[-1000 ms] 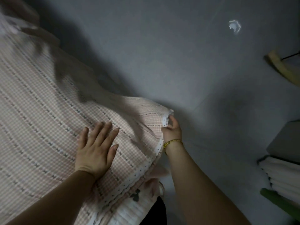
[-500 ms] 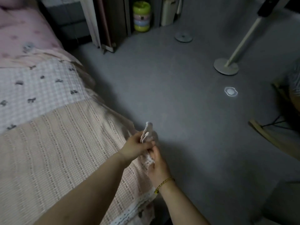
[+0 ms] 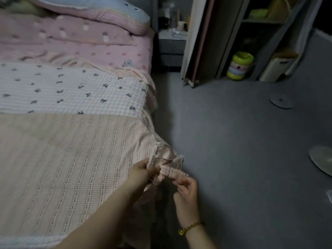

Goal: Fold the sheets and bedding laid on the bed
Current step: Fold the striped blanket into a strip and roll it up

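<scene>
A peach checked sheet (image 3: 68,159) with a white lace hem covers the near part of the bed. Beyond it lies a white panel with small dark bows (image 3: 71,94). At the bed's right edge the sheet's corner (image 3: 167,164) is bunched up off the mattress. My left hand (image 3: 142,172) grips that bunch from the left. My right hand (image 3: 186,191), a yellow bracelet on its wrist, pinches the same corner from the right. The two hands are close together over the bed's edge.
A pink dotted duvet (image 3: 75,42) and a pillow (image 3: 93,8) lie at the bed's head. A grey nightstand (image 3: 171,45), a curtain (image 3: 197,40), shelving with a coloured stacking toy (image 3: 239,66), and round stand bases (image 3: 281,103) are on the grey floor (image 3: 233,150).
One second ago my left hand lay flat on the sheet; both hands now hold the gathered corner. The view has tilted up, bringing the bed's head and the shelving into sight.
</scene>
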